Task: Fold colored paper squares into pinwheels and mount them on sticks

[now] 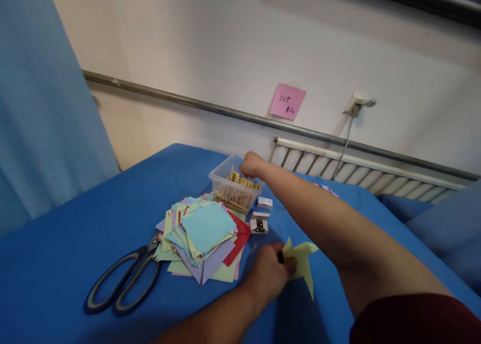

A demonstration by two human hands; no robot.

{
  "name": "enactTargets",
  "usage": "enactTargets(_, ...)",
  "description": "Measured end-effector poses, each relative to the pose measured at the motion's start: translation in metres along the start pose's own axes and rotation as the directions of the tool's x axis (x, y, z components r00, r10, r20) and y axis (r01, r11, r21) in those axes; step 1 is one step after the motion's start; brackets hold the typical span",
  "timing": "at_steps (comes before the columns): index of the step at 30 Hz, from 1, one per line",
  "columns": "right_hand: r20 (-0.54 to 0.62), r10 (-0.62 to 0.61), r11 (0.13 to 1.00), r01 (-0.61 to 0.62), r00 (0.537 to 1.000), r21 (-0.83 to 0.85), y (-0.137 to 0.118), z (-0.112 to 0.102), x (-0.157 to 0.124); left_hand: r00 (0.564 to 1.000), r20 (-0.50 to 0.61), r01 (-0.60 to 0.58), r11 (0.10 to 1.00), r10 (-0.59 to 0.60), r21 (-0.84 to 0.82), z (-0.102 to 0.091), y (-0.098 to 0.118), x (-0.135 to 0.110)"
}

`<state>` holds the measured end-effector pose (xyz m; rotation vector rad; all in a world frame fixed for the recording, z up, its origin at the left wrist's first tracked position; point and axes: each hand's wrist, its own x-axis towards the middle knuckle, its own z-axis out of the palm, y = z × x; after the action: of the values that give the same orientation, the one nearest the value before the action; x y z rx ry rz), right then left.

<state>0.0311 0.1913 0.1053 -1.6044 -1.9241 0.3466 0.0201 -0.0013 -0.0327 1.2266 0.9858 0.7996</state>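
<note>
My left hand (269, 274) is closed on a folded yellow-green paper shape (303, 262), pinching its centre against the blue cloth. My right hand (251, 165) reaches out over the clear plastic box (221, 176) of wooden sticks (238, 188), fingers curled down into it; what they hold, if anything, is hidden. A heap of coloured paper squares (205, 236) lies just left of my left hand.
Large grey-handled scissors (124, 281) lie left of the paper heap. Two small open boxes, one with pins (259, 225), sit beside the stick box. A blue curtain (45, 108) hangs at left; a wall rail, radiator (361, 171) and pink note (287, 101) are behind.
</note>
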Motion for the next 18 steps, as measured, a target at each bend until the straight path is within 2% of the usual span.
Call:
enactTargets(3,-0.091,0.027,0.991,-0.015,0.996,0.13,0.015,-0.039,-0.046,0.997,-0.071,-0.009,1.0,0.007,-0.027,-0.004,0.004,0.003)
enactTargets(5,-0.204,0.046,0.882,0.056,0.978,0.467,0.028,-0.058,-0.097,0.994,-0.11,-0.031,0.996,0.022,-0.082,-0.006,0.008,0.005)
enactTargets(7,-0.203,0.116,0.748,0.049,0.972,0.662,0.042,-0.065,-0.152,0.993,-0.122,-0.028,0.986,0.008,-0.165,-0.008,0.012,0.007)
enactTargets(8,-0.189,0.163,0.683,0.028,0.968,0.73,0.049,-0.064,-0.178,0.99,-0.141,-0.021,0.981,-0.006,-0.191,-0.009,0.014,0.008)
enactTargets(10,-0.09,0.189,0.558,-0.032,0.978,0.829,0.062,-0.055,-0.218,0.986,-0.166,-0.023,0.976,-0.014,-0.218,-0.009,0.018,0.009)
enactTargets(12,-0.039,0.23,0.465,-0.074,0.972,0.882,0.075,-0.042,-0.242,0.982,-0.186,-0.021,0.977,-0.019,-0.213,-0.009,0.021,0.009)
enactTargets(14,-0.004,0.282,0.44,-0.126,0.959,0.889,0.085,-0.03,-0.253,0.976,-0.218,-0.024,0.975,-0.026,-0.223,-0.008,0.024,0.009)
enactTargets(18,0.08,0.332,0.446,-0.231,0.94,0.865,0.098,-0.017,-0.259,0.972,-0.233,-0.019,0.974,-0.035,-0.227,-0.007,0.028,0.006)
